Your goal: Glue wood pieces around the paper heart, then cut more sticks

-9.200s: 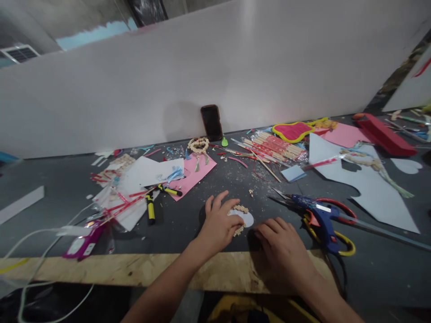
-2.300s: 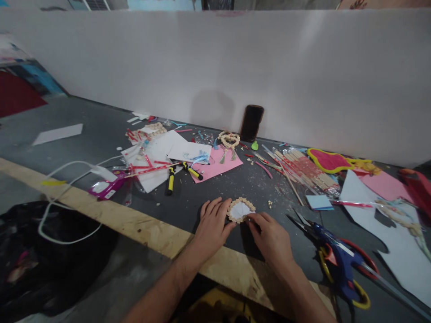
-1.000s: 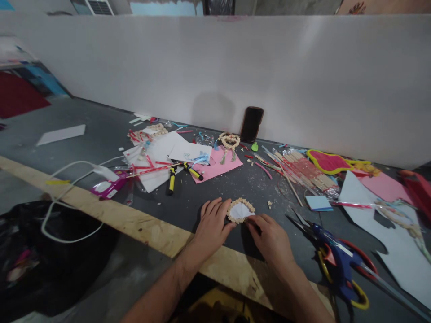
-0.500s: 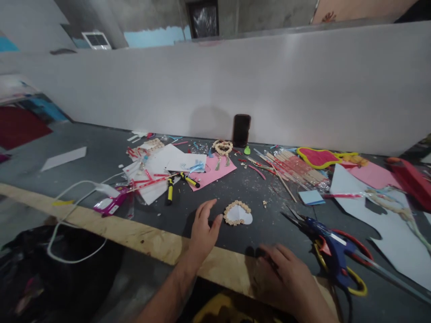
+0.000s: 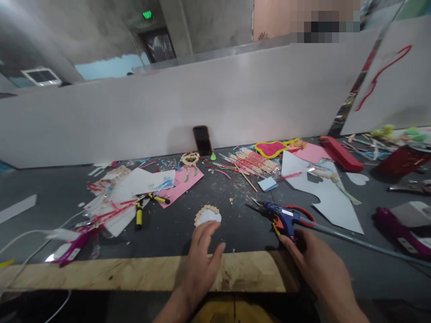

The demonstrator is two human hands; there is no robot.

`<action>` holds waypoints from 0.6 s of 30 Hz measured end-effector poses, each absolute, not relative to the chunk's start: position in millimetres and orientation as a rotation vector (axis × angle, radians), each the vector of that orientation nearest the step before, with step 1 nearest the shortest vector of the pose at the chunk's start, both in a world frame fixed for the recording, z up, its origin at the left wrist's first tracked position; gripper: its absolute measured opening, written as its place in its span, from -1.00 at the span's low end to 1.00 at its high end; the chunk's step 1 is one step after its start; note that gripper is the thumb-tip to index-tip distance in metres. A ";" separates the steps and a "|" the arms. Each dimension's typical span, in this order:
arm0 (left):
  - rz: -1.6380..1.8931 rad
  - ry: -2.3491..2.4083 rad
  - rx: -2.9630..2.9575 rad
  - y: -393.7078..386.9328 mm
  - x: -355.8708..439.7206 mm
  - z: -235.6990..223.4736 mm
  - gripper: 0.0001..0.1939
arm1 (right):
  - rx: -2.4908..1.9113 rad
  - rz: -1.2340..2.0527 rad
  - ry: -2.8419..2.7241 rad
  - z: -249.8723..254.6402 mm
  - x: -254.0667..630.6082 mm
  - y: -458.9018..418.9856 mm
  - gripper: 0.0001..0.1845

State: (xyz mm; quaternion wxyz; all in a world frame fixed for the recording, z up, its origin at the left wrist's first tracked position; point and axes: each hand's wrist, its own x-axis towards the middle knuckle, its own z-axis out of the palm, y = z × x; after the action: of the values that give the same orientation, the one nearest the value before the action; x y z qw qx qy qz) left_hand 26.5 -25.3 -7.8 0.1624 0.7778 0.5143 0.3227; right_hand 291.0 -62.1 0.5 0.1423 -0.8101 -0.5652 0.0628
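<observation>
A small white paper piece, edged along part of its outline with tan bead-like bits, lies on the dark table. My left hand is just in front of it, thumb apart from the fingers; the fingertips overlap its near edge, and whether they touch it I cannot tell. To the right, my right hand has thumb and fingers around the handle of a blue glue gun, which rests on the table. A long clear glue stick sticks out from its back. Scissors with red and yellow handles lie under the gun.
Yellow-handled pliers, pink card and a purple glue gun with a white cable lie left. A phone leans on the white partition. White cut paper, wooden sticks and a red can are right.
My view has turned to the right. My right hand has moved from the table edge to the blue glue gun's handle. My left hand now overlaps the paper piece's near edge.
</observation>
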 end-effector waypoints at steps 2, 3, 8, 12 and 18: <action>0.843 1.346 2.306 -30.7 39.1 -7.2 -0.63 | -2.425 0.224 -1.642 2.5 288.7 -55.1 -0.49; 0.806 1.287 2.346 -33.1 43.6 -7.7 -0.65 | -2.461 0.237 -1.640 4.2 288.6 -52.2 -0.51; 0.682 1.117 2.474 -42.3 51.5 -13.1 -0.70 | -2.529 0.269 -1.646 10.2 294.5 -44.3 -0.59; 0.667 1.150 2.508 -41.6 49.1 -13.7 -0.70 | -2.468 0.427 -1.541 6.7 300.0 -48.2 -0.59; 0.634 1.153 2.589 -34.0 49.1 -15.3 -0.67 | -2.316 0.299 -1.192 -4.1 313.1 -72.4 -0.50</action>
State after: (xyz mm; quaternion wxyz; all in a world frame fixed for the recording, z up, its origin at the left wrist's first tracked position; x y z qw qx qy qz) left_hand 49.1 -34.0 -15.3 0.1182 0.8853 0.3942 0.2166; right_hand 313.1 -72.4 -4.1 0.2568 -0.8538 -0.4393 0.1101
